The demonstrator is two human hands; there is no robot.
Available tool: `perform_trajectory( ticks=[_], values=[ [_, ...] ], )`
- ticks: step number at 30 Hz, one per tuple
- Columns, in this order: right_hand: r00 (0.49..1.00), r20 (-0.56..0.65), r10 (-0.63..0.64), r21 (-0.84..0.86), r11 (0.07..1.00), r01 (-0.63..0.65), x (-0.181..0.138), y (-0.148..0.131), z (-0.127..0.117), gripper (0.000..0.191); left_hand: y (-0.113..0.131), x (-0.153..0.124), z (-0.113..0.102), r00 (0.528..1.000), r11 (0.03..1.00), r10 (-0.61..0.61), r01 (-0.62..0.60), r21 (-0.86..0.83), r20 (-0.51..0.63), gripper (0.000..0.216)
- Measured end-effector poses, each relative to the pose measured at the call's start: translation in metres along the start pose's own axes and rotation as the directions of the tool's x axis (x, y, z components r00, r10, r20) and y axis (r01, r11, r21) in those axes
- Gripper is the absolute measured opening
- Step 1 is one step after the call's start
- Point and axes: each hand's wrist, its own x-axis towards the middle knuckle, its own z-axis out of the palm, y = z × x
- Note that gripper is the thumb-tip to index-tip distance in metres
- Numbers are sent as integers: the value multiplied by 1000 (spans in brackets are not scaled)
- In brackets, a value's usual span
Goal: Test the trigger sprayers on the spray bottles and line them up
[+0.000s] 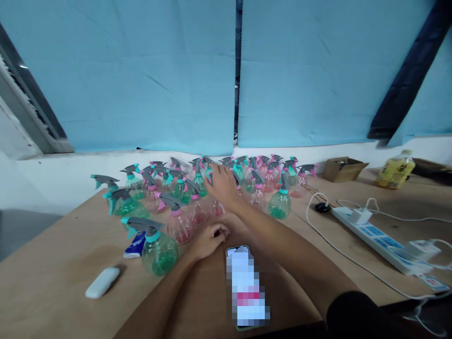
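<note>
My right hand [223, 184] reaches over a crowd of small round spray bottles, its thumb and fingers around the grey head of one. That head is partly hidden by the hand; beneath it shows a clear spray bottle [217, 208] with pink liquid. My left hand [211, 239] rests curled on the table, with nothing visible in it. Left of it stand a pink-collared spray bottle [180, 228] and a turquoise-collared spray bottle [160, 254] with green liquid. Another green spray bottle [280, 205] stands right of my right hand. A lit phone [246, 287] lies between my forearms.
A white oval case [102, 282] and a blue packet [134, 246] lie at left on the wooden table [52, 263]. On the right are a power strip [379, 240] with chargers and cables, a cardboard box [344, 169] and a yellow-labelled bottle [395, 170]. Blue curtains [151, 75] hang behind.
</note>
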Motion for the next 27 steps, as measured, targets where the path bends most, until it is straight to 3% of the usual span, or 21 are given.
perform_trajectory(
  ticks=[5,9,12,14,17,21,27],
  values=[
    [980,146,132,165,974,-155,-16,30,19,52,6,0,-2,1000,1000,-9,9,-5,20,24],
    [983,109,150,195,966,-169,-30,36,17,44,12,-2,-5,999,1000,-25,25,17,20,22],
    [993,43,114,317,941,-121,-40,36,10,41,11,-3,-5,999,999,-34,34,7,16,22],
    [995,6,96,450,888,-88,-47,38,7,38,8,-2,-5,999,999,-37,37,-10,-1,18],
    [994,8,111,669,738,-88,-56,44,8,39,3,-1,-5,998,998,-56,55,-43,-21,15],
    [970,203,135,809,535,-244,-62,53,14,33,-1,0,-8,996,990,-85,82,-116,-18,15],
    [914,404,30,811,450,-373,-62,55,7,24,-2,1,-8,992,980,-121,116,-164,-20,15]
  ],
)
